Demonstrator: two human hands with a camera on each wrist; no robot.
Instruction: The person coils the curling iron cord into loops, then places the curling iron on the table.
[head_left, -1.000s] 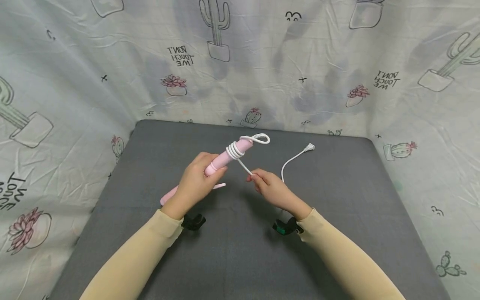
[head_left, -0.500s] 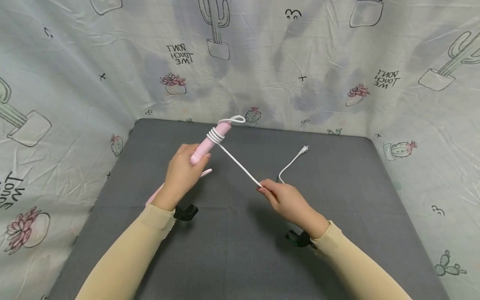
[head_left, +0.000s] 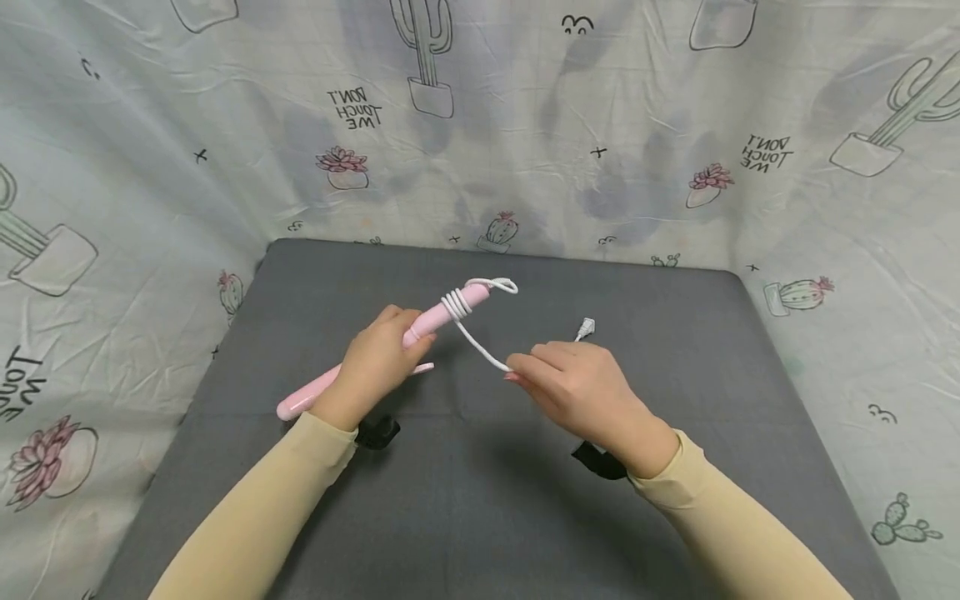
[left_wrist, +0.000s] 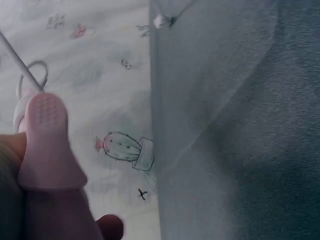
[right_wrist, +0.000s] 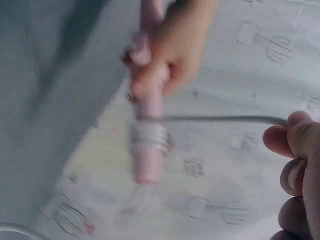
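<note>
Cactus-print fabric (head_left: pixel 510 142) backs the grey table (head_left: pixel 465 525), above which the left hand (head_left: pixel 378 358) grips a pink wand (head_left: pixel 429 322) slanting away rightward. The right hand (head_left: pixel 588 396) pinches the white cord (head_left: pixel 477 347), nearer than the coils (head_left: pixel 456 304) and to their right.

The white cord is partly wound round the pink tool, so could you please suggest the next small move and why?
I'd probably have the right hand carry the white cord once more around the pink tool: coils already sit near its end, the left hand grips it, and the cord between coils and plug is unwound.
</note>
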